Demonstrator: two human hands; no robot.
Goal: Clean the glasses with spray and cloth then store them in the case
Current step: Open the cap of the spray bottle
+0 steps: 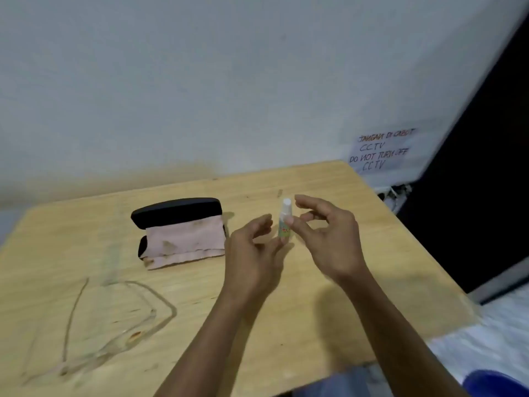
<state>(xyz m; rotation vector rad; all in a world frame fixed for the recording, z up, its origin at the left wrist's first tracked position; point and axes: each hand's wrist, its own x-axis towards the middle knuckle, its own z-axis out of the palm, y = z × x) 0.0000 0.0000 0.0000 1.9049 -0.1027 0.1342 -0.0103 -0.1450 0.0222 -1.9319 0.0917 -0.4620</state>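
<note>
Both hands meet over the middle of the counter (329, 296), around a small spray bottle (285, 222) that stands upright with its white cap on top. The left hand (252, 253) comes in from the near side with fingers loosely spread; one fingertip seems to reach the foot of the bottle, though motion blur makes the contact hard to judge. The right hand (329, 233) is also spread, with one finger laid against the bottle's side near the neck and the rest arched above the cap. Neither hand has closed round it. That pairing suggests one hand is meant to steady the body while the other deals with the cap, so the spray is probably only now being readied.

The glasses (114, 319) lie well apart to the near left, lenses on the counter and arms unfolded, free to be lifted once the bottle is ready. Further back, the black case (177, 213) sits open with the pink cloth (186, 242) draped across its lower half, so both wait within reach for wiping and storing. The cloth shows brownish marks.

A handwritten notice (380, 151) hangs on the wall at the counter's far right.
</note>
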